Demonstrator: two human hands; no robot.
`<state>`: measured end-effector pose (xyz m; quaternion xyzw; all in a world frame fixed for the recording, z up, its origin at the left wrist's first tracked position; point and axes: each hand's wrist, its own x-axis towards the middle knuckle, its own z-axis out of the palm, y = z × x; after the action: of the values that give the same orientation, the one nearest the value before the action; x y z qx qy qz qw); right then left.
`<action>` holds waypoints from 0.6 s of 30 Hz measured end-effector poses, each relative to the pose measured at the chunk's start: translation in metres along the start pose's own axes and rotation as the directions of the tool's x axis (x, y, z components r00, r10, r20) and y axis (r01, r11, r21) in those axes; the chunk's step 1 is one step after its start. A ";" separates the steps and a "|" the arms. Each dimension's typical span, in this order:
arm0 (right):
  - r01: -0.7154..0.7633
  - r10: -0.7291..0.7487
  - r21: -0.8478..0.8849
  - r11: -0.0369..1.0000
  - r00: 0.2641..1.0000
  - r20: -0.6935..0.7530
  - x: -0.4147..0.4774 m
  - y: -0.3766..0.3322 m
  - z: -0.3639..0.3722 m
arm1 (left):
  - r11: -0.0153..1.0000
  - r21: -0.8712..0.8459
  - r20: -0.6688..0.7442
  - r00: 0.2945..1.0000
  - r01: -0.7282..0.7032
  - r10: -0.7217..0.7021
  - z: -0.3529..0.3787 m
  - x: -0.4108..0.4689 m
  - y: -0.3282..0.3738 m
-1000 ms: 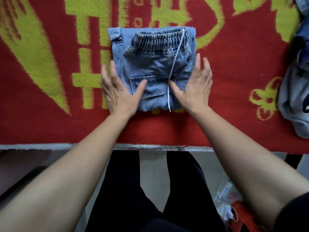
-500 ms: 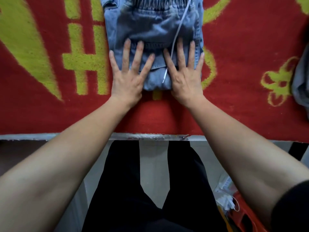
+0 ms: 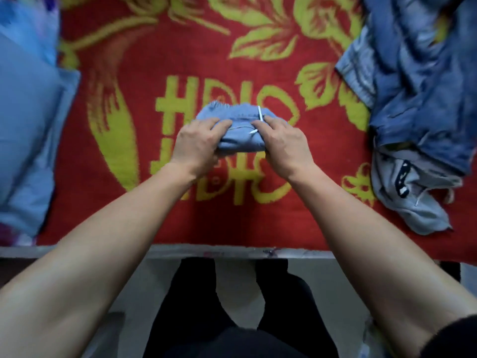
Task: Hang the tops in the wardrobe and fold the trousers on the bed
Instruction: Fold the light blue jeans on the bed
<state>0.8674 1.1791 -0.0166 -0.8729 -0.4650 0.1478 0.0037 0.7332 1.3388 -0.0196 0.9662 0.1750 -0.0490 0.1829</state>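
Folded trousers (image 3: 240, 133) on the bed (image 3: 154, 223), between my hands.
Left hand (image 3: 197, 144) at nine o'clock, right hand (image 3: 284, 144) at three; pillow (image 3: 25, 130) farther at nine, clothes pile (image 3: 418, 99) at two.

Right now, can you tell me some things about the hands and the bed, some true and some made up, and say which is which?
1. The left hand and the right hand both grip the folded trousers. True.
2. The blanket is green all over. False: it is red with yellow patterns.
3. A denim pile lies at the right side of the bed. True.
4. The blue pillow lies at the right too. False: it is at the left.
5. A white drawstring shows on the folded trousers. True.
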 end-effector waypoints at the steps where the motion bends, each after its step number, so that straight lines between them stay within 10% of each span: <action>1: 0.017 -0.017 0.001 1.000 1.000 -0.007 -0.005 -0.001 -0.023 | 0.999 -0.023 -0.031 0.999 -0.025 0.024 -0.023 -0.003 0.006; 9: 0.285 -0.287 -0.043 0.958 0.955 -0.074 -0.048 -0.015 -0.172 | 0.998 -0.035 -0.140 0.988 0.054 -0.058 -0.166 -0.077 0.054; 18: 0.680 -0.684 -0.078 0.729 0.717 -0.135 -0.094 -0.073 -0.243 | 0.911 0.045 -0.329 0.867 0.411 -0.375 -0.231 -0.215 0.122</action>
<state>0.8227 1.1761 0.2498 -0.6491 -0.7535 0.0628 0.0838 0.5826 1.2488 0.2703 0.9144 0.3917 0.0589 0.0836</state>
